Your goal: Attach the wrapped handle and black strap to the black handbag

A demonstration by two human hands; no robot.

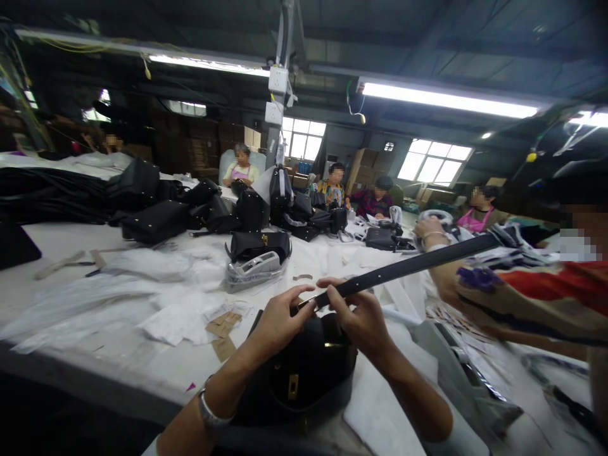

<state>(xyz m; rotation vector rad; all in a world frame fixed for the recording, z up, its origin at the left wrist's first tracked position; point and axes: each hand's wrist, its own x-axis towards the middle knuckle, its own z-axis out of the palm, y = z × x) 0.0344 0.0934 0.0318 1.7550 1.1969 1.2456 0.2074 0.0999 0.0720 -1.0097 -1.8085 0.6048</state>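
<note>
Frame centre: left hand [273, 320] is pinching metal buckle [306, 303]; right hand [363, 320] is gripping black strap [413, 266], probably light, semi-stiff, best held near buckle end.

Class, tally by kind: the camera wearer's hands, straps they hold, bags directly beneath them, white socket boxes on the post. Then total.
Left hand and right hand: 2
Black strap: 1
Black bag: 1
Upper socket box and lower socket box: 2
Total: 6
</note>
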